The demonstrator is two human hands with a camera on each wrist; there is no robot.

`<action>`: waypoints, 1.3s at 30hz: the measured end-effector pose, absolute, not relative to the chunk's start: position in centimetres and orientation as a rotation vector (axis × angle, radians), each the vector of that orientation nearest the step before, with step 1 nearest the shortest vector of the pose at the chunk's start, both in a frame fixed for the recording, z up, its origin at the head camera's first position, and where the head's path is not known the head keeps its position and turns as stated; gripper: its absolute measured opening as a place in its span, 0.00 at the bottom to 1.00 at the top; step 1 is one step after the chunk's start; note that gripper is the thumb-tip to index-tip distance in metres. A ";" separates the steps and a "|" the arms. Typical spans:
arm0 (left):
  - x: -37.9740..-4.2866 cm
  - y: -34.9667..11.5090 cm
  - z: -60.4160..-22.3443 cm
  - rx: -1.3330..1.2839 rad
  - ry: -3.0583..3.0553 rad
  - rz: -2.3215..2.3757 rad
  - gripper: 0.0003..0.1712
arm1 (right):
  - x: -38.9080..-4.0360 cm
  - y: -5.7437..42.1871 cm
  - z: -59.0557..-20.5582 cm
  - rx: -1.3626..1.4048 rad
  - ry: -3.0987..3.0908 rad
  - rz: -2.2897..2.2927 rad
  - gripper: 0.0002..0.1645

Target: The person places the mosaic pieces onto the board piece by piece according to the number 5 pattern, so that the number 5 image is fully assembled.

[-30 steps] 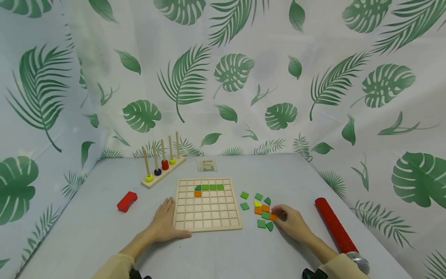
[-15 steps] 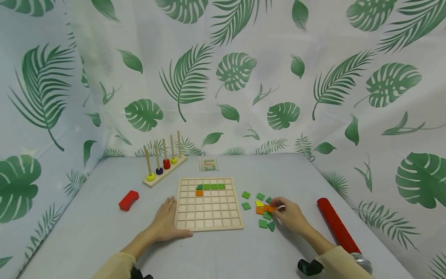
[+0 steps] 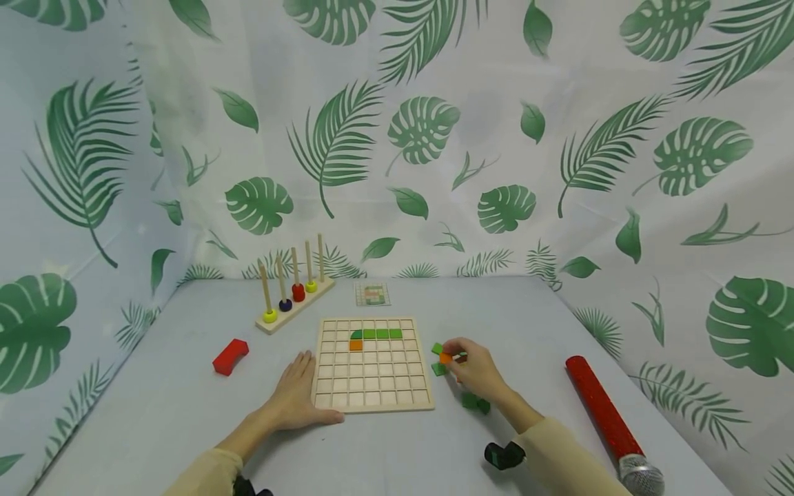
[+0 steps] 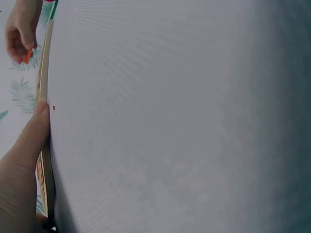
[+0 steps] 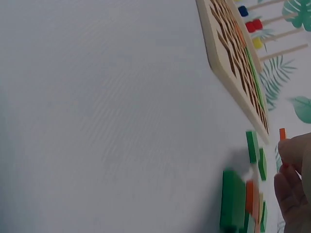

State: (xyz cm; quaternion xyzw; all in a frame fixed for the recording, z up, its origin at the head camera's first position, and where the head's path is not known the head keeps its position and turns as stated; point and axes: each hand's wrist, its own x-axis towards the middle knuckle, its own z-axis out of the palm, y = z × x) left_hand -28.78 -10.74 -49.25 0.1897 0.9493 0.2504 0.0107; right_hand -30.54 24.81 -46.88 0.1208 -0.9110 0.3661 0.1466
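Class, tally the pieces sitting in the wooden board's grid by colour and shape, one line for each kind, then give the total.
Light green square tiles: 3
Dark green rounded tile: 1
Orange square tile: 1
Total in the wooden board: 5

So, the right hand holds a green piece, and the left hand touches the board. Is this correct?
Not the colour: the right hand holds an orange piece, as the head view shows. The left hand does touch the board.
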 end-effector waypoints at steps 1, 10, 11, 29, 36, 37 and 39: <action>-28.8 -10.8 -49.2 0.596 2.965 0.782 0.73 | -30.7 24.3 -46.9 0.361 -2.616 1.060 0.16; -28.8 -10.8 -49.2 0.600 2.973 0.775 0.73 | -31.7 21.0 -47.2 0.437 -2.633 1.067 0.17; -28.8 -10.8 -49.1 0.601 2.973 0.778 0.73 | -31.8 20.8 -47.3 0.448 -2.634 1.062 0.17; -28.8 -10.8 -49.4 0.594 2.977 0.767 0.73 | -33.6 15.1 -48.2 0.686 -2.628 1.023 0.17; -28.9 -10.9 -49.5 0.611 2.978 0.770 0.73 | -34.1 13.6 -48.4 0.733 -2.623 1.029 0.15; -28.9 -11.0 -49.5 0.615 2.981 0.768 0.73 | -34.2 13.4 -48.4 0.742 -2.625 1.032 0.15; -29.0 -11.0 -49.5 0.619 2.990 0.752 0.74 | -34.3 12.9 -48.4 0.749 -2.631 1.037 0.15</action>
